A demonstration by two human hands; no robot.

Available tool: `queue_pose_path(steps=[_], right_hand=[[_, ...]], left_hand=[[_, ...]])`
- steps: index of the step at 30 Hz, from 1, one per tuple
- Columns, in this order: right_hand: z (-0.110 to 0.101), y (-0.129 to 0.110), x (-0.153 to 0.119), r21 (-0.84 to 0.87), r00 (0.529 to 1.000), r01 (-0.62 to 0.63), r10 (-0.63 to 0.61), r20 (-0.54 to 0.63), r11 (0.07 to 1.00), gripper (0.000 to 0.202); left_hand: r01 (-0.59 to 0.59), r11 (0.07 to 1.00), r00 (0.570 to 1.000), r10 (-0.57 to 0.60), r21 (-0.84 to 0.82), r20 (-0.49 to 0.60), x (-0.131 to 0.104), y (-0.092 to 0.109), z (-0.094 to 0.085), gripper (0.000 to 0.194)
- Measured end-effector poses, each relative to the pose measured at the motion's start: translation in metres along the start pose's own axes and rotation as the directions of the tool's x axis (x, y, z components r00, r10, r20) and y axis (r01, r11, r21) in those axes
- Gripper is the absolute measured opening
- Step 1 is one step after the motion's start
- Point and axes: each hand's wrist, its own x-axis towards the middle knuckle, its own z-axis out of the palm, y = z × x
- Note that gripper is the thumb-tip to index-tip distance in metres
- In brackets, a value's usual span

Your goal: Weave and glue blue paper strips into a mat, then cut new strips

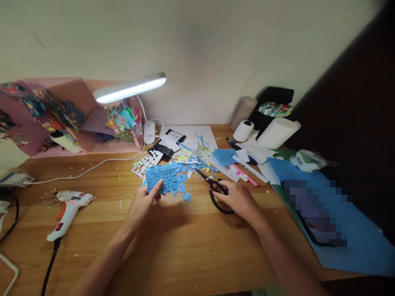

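My left hand [150,196] pinches the lower edge of a blue sheet [162,177] covered in small brick-like paper pieces, its thumb lying across the front. A pair of black scissors [216,187] is in my right hand [236,197], fingers at the handles and blades pointing up and left toward the scraps. Small blue paper bits [186,196] lie scattered on the wooden desk [185,238] beside and beyond the sheet. The scissors and the blue sheet are apart.
A glue gun [69,211] with a black cord lies at left. Behind it stands a pink box [88,94] with colourful decorations, under a lit lamp [131,89]. On the right are a white roll [277,132], blue paper [354,234] and a blurred-out phone [314,216].
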Motion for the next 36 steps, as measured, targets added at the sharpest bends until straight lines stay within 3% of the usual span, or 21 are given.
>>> queue_pose_path(steps=[3, 5, 9, 13, 15, 19, 22, 25, 28, 31, 34, 36], right_hand=[[0.0, -0.005, -0.002, -0.034, 0.996, 0.086, -0.084, 0.042, 0.996, 0.015], [0.001, -0.008, -0.002, -0.076, 0.99, 0.132, -0.127, 0.067, 0.988, 0.013], [0.006, -0.007, -0.003, -0.127, 0.979, 0.185, -0.173, 0.104, 0.974, 0.015], [0.008, -0.005, -0.002, -0.104, 0.973, 0.216, -0.205, 0.104, 0.971, 0.018], [0.007, -0.005, -0.002, -0.109, 0.974, 0.209, -0.196, 0.116, 0.972, 0.016], [0.004, -0.008, -0.005, -0.118, 0.974, 0.188, -0.17, 0.151, 0.975, 0.015], [0.004, -0.011, -0.009, -0.119, 0.971, 0.155, -0.13, 0.198, 0.981, 0.02], [0.008, -0.012, -0.011, -0.136, 0.97, 0.118, -0.085, 0.228, 0.984, 0.024], [0.012, -0.011, -0.01, -0.14, 0.975, 0.101, -0.07, 0.213, 0.985, 0.027], [0.013, -0.009, -0.008, -0.146, 0.978, 0.065, -0.034, 0.206, 0.987, 0.027], [0.008, -0.006, -0.007, -0.131, 0.98, 0.027, 0.0, 0.197, 0.991, 0.028], [0.0, -0.004, -0.007, -0.123, 0.983, 0.016, 0.007, 0.185, 0.992, 0.029]], left_hand=[[-0.008, 1.0, 1.0, 0.007, 0.025, 0.023, 0.023, 0.014, 0.002, 0.05], [0.011, 1.0, 0.997, -0.012, 0.007, 0.079, 0.049, 0.027, 0.015, 0.05], [0.05, 0.998, 0.984, -0.053, 0.024, 0.172, 0.116, 0.057, 0.068, 0.05], [0.018, 0.982, 0.978, -0.057, 0.186, 0.202, 0.169, 0.086, 0.125, 0.039], [-0.019, 0.954, 0.981, -0.039, 0.299, 0.188, 0.182, 0.094, 0.143, 0.032], [-0.151, 0.843, 0.987, 0.095, 0.517, 0.133, 0.182, 0.098, 0.165, 0.04], [-0.307, 0.73, 0.948, 0.179, 0.611, 0.262, 0.18, 0.094, 0.181, 0.042], [-0.412, 0.638, 0.889, 0.124, 0.651, 0.441, 0.186, 0.089, 0.197, 0.04], [-0.437, 0.598, 0.856, 0.047, 0.671, 0.515, 0.197, 0.088, 0.203, 0.034], [-0.437, 0.61, 0.848, 0.033, 0.662, 0.529, 0.207, 0.094, 0.196, 0.03], [-0.401, 0.663, 0.882, 0.093, 0.632, 0.462, 0.206, 0.106, 0.172, 0.025], [-0.356, 0.72, 0.919, 0.155, 0.596, 0.362, 0.195, 0.114, 0.145, 0.028]])
